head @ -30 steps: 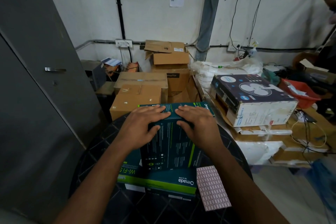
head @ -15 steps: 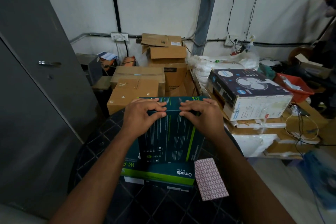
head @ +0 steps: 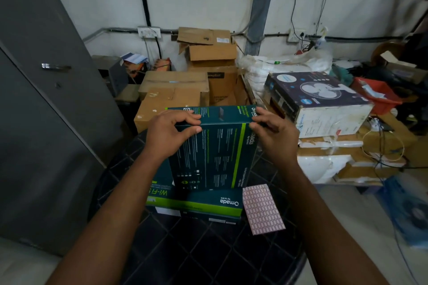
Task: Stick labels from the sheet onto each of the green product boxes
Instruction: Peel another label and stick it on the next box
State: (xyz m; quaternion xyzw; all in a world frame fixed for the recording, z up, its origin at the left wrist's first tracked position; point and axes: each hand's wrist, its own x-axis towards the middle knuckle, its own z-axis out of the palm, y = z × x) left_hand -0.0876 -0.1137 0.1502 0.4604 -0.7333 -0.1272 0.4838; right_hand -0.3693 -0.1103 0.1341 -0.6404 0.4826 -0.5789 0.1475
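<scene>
While both hands (head: 172,133) (head: 274,137) pinch the upper box's (head: 213,150) far corners, the label sheet (head: 262,209) lies lower right, apparently nearer the right hand.

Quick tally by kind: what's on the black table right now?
Green product boxes: 2, upper box tilted up in both hands, lower box flat on the black table
Label sheet: 1
Total: 3

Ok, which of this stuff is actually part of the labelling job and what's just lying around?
Part of the job:
upper green box, gripped by left hand and right hand
lower green box
label sheet

Lying about:
fan box
brown cartons
white sacks
red tray
</scene>
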